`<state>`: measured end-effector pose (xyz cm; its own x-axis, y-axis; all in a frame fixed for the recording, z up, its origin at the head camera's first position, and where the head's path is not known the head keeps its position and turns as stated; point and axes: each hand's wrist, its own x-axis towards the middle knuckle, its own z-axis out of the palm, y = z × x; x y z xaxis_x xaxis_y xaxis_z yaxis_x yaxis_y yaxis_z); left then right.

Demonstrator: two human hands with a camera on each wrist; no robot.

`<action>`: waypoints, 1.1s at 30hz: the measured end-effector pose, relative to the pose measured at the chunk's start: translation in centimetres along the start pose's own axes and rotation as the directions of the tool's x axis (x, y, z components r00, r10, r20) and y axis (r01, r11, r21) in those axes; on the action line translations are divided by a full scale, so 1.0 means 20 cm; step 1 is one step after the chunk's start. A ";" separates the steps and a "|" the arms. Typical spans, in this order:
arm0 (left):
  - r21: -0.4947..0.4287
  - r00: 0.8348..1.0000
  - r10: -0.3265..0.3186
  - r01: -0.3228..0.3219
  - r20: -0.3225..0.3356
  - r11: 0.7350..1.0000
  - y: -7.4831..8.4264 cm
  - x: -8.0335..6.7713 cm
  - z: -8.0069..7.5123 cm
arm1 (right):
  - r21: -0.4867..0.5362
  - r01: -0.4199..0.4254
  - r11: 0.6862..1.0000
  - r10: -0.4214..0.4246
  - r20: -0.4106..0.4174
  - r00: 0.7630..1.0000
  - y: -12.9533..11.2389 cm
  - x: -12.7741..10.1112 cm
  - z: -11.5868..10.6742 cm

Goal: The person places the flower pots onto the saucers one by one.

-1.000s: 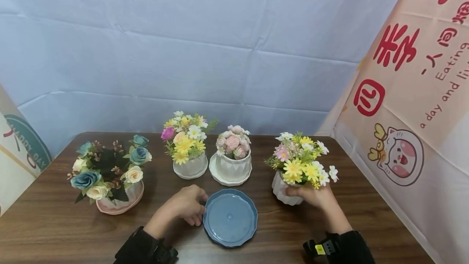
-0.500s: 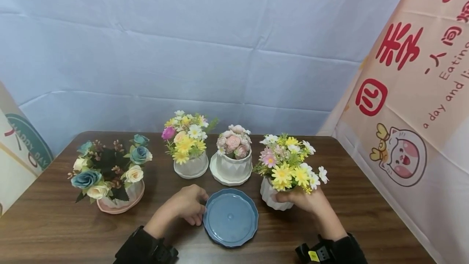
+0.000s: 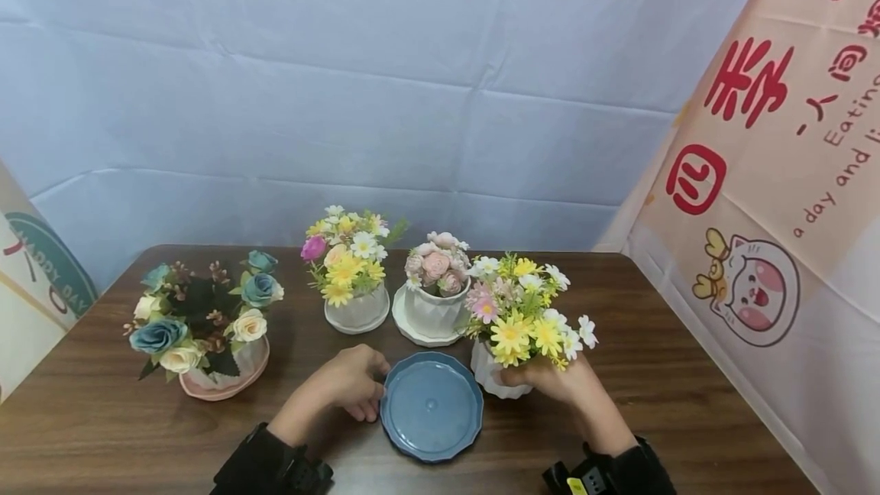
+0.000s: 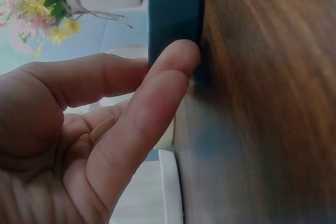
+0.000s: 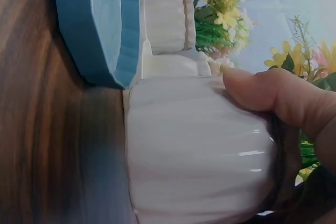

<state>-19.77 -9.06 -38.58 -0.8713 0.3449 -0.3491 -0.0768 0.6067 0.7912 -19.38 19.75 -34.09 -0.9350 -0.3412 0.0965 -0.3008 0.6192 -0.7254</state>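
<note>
In the head view my right hand (image 3: 550,380) grips a white ribbed flowerpot (image 3: 490,373) holding yellow, white and pink artificial flowers (image 3: 522,319). The pot is upright, just right of a blue saucer (image 3: 431,407) with a scalloped rim. In the right wrist view my thumb (image 5: 252,90) lies along the pot's upper wall (image 5: 194,145), and its base appears slightly above the table. My left hand (image 3: 347,384) holds the saucer's left edge. The left wrist view shows the thumb at the rim and fingertips (image 4: 181,59) against the outer wall (image 4: 176,9).
Behind the saucer stand a pot of mixed flowers (image 3: 357,304) and a pot of pale pink flowers (image 3: 436,315), each on a white saucer. A pot with blue and cream roses (image 3: 220,380) on a pink saucer is at left. A pale cloth backdrop (image 3: 309,98) hangs behind the brown table (image 3: 653,373).
My right hand has carried the ribbed flowerpot leftward, closer to the blue saucer; it now partly overlaps the pink-flower pot in the head view. The left hand and saucer have stayed in place.
</note>
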 end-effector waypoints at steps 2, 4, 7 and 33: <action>0.005 1.000 0.001 -0.001 0.000 1.000 0.00 0.00 0.00 | 0.006 -0.010 1.000 0.010 0.007 1.000 -0.01 0.00 0.01; 0.007 1.000 0.004 -0.004 0.000 1.000 0.00 0.00 0.00 | -0.002 -0.004 1.000 0.004 0.007 1.000 -0.02 0.00 0.02; 0.004 1.000 0.007 -0.007 -0.001 1.000 0.00 0.00 0.00 | -0.007 0.016 1.000 -0.016 0.000 1.000 -0.03 -0.01 0.04; -0.020 1.000 0.009 -0.010 -0.029 1.000 -0.01 0.01 0.00 | -0.106 0.235 0.966 -0.227 0.085 0.970 -0.10 -0.02 0.26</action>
<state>-19.92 -9.08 -38.77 -0.8857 0.3295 -0.3272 -0.0781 0.5889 0.8045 -17.54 15.03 -36.20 -0.8230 -0.5318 0.1999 -0.5302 0.5927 -0.6063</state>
